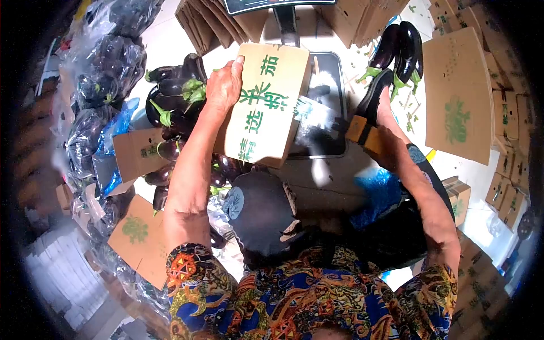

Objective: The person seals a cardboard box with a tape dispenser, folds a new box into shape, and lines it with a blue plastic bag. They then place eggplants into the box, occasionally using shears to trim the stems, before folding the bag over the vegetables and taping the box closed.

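My left hand [224,85] is wrapped over the left edge of a closed cardboard box [266,102] with green Chinese lettering, which stands tilted at the scale platform [335,144]. My right hand [381,152] grips a tape dispenser [362,131] with an orange-brown side, to the right of the box. A shiny clear strip of tape [317,113] spans from the dispenser to the box's right side. Part of the right hand is in shadow, hiding its fingers' exact hold.
Loose eggplants [175,96] lie left of the box, with plastic-bagged eggplants [102,68] beyond. More eggplants [405,51] rest near my black shoe [371,96]. Flattened cartons [218,25] stand at the back, and a large cardboard sheet [458,96] at right.
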A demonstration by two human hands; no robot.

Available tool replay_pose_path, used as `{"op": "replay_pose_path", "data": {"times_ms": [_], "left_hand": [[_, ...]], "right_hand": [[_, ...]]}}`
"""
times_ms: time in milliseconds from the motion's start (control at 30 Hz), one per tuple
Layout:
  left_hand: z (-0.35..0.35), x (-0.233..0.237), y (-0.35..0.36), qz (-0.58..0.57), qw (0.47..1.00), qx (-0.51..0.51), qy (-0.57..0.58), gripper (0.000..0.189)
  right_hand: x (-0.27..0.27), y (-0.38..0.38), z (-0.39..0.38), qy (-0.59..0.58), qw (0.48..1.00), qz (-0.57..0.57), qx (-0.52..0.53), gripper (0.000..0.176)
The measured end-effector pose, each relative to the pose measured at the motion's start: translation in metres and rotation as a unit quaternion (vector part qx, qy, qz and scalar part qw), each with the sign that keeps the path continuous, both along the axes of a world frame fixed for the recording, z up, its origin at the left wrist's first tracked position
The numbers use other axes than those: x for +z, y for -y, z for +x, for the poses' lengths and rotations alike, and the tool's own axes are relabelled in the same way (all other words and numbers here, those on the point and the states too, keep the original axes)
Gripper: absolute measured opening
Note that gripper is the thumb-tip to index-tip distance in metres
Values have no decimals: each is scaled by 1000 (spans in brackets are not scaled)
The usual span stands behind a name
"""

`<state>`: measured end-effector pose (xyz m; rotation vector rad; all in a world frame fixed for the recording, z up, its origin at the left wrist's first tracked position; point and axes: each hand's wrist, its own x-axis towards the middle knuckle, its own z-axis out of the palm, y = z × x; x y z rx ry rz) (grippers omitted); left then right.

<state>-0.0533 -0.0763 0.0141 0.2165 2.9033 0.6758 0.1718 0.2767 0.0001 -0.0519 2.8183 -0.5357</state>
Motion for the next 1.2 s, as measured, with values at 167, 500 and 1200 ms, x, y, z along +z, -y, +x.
{"op": "replay_pose_path", "data": {"times_ms": [167, 500, 1200], "left_hand": [[-1, 1, -4, -1, 1000, 7, 24, 63], [5, 5, -10, 164, 984, -3, 71, 66], [114, -92, 10, 251, 949, 46, 185, 73]], "right_hand": [[-34, 59, -52, 101, 994, 42, 29, 38], [-40, 87, -99, 142, 973, 91, 160, 32], [48, -4, -92, 163, 712, -578, -364, 48]]}}
